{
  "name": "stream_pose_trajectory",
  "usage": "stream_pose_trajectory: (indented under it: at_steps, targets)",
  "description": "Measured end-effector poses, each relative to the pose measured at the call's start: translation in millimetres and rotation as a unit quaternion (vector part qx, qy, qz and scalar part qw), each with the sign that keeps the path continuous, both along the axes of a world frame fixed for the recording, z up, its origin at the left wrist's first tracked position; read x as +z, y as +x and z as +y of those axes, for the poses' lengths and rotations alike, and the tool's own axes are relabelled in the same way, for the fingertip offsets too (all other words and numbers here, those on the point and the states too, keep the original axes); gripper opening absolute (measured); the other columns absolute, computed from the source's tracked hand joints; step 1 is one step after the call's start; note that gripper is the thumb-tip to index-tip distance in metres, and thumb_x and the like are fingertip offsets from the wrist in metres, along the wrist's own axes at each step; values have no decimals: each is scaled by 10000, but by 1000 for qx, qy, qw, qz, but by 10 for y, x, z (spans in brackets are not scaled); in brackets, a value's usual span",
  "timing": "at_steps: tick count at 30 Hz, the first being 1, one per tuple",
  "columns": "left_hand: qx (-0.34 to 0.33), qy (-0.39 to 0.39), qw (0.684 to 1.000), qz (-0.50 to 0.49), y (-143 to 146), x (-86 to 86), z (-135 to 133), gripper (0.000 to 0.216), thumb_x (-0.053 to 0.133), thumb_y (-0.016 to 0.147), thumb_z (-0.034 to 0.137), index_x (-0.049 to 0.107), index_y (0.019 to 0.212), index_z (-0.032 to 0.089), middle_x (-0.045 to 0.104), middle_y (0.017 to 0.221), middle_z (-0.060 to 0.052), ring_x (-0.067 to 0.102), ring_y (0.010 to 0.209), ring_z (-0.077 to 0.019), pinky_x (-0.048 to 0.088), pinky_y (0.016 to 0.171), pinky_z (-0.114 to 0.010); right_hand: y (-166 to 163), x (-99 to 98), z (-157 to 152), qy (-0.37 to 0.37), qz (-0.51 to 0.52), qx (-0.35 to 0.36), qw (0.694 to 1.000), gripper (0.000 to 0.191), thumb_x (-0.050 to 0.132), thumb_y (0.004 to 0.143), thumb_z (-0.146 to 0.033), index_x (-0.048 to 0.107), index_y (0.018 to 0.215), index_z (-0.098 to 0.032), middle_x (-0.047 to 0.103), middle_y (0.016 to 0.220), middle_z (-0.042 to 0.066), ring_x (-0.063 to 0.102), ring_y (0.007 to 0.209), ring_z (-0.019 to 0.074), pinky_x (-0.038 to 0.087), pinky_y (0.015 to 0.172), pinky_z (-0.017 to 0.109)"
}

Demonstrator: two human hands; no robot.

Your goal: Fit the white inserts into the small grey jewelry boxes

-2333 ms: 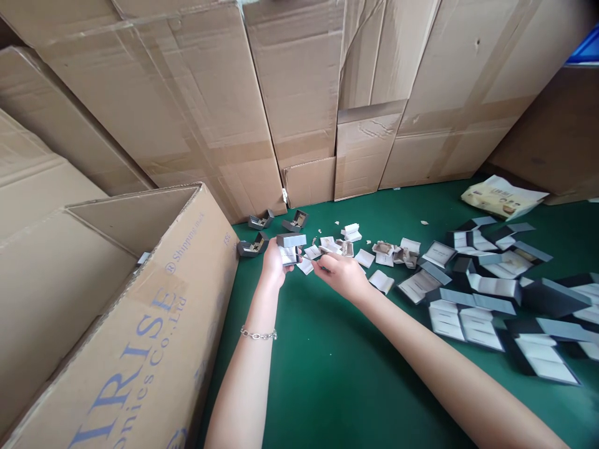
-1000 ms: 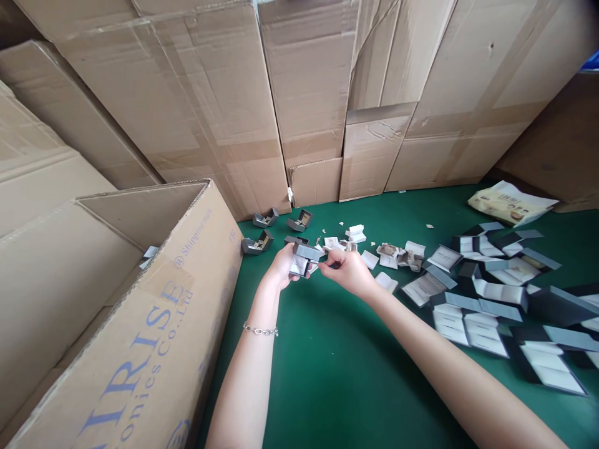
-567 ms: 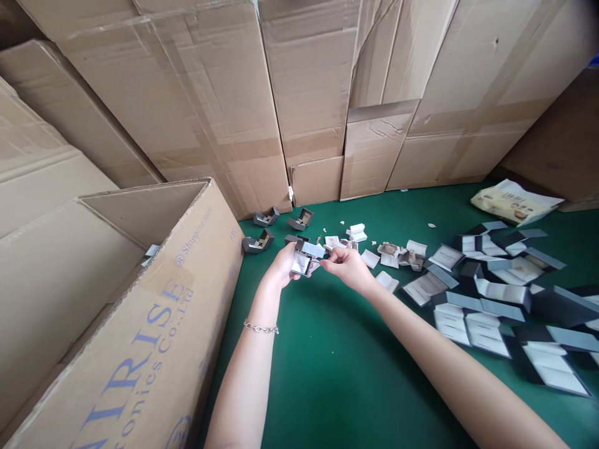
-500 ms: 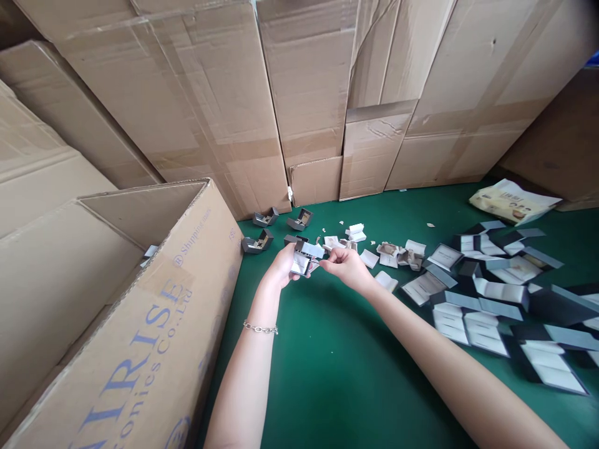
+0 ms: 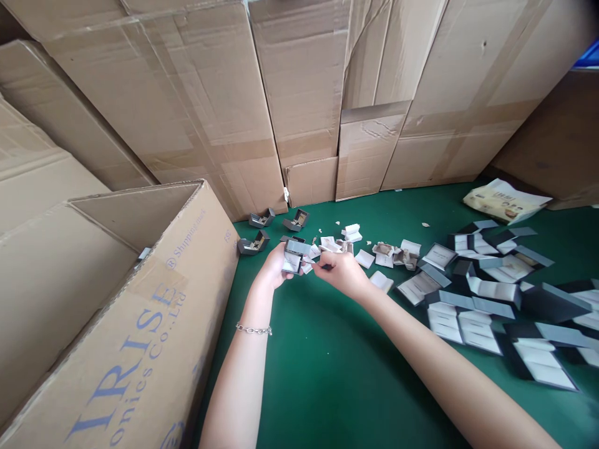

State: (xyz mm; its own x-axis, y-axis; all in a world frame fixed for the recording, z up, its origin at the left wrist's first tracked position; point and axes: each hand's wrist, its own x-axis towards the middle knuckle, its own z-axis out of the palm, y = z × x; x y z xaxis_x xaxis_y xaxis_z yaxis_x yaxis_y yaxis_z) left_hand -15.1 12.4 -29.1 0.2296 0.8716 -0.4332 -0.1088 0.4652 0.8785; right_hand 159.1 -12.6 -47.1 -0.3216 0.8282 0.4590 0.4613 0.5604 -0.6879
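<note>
Right hand [image 5: 344,272]: I get thumb and fingertips pinched together, apparently on a thin dark piece [image 5: 311,260] too small to name, tips just beside the open box. Left hand [image 5: 272,268]: fingers clamped around that small grey box [image 5: 292,262], lid up, white lining in place, near frame centre.

Just behind it, another grey box is partly hidden. Further out, left of centre, I count three open grey boxes [image 5: 254,244] with no white lining that I can make out; I'd log those as done. Loose white pieces [image 5: 364,258] lie right of the hands, some torn-looking.

Across the right of the frame sit many open lined boxes [image 5: 444,321], overlapping; I'd log those as left. The held one reads as in progress, so my call is early stage: few bare, far more lined.

Outer edges: big open carton [image 5: 140,324] at left, pouch [image 5: 508,201] upper right, cardboard sheets [image 5: 299,93] across the top, all around the green table [image 5: 318,374].
</note>
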Motion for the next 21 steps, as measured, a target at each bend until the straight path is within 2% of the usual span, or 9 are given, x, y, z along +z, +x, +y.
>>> stream_pose_trajectory:
  at_steps: [2, 5, 9, 12, 15, 21]
  targets:
    - [37, -2, 999, 0, -18, 53, -13, 396, 247, 852, 297, 567, 880, 65, 566, 638, -91, 528, 421, -149, 178, 302, -180, -15, 22, -36, 57, -56, -12, 997, 275, 425, 789, -290, 392, 559, -145, 437, 528, 17, 336, 477, 104, 252, 472, 240]
    - [51, -9, 999, -14, -45, 111, -37, 388, 235, 851, 266, 556, 897, 53, 550, 621, -88, 533, 427, -160, 179, 305, -180, -21, 31, -48, 32, -22, -15, 999, 259, 461, 782, -283, 419, 566, -146, 442, 522, 9, 327, 469, 98, 264, 469, 228]
    - [6, -4, 1000, -11, -58, 106, -52, 398, 244, 844, 293, 553, 914, 52, 545, 621, -98, 526, 422, -166, 163, 304, -181, 4, 40, -17, -35, 52, 34, 997, 261, 526, 752, -307, 459, 556, -149, 464, 516, -1, 328, 468, 93, 283, 462, 217]
    - [-33, 15, 999, 8, -39, 63, -48, 397, 263, 833, 308, 565, 877, 54, 546, 620, -108, 531, 432, -171, 156, 301, -184, 12, 69, -15, -22, 10, 23, 999, 241, 520, 741, -282, 439, 557, -148, 444, 503, -8, 319, 460, 91, 264, 447, 213]
    - [-23, 46, 999, 1, -14, 50, -50, 397, 258, 829, 300, 566, 913, 65, 562, 642, -108, 530, 439, -167, 172, 305, -185, 22, 136, -36, 4, -45, -17, 999, 225, 504, 747, -255, 414, 571, -148, 413, 495, -14, 308, 458, 91, 245, 442, 212]
    - [-63, 51, 996, 31, -2, 127, -95, 448, 250, 834, 324, 601, 916, 58, 577, 666, -120, 547, 457, -169, 173, 302, -182, 113, 249, -28, -7, -19, 41, 999, 224, 498, 718, -274, 429, 549, -144, 421, 499, -15, 312, 470, 89, 248, 460, 216]
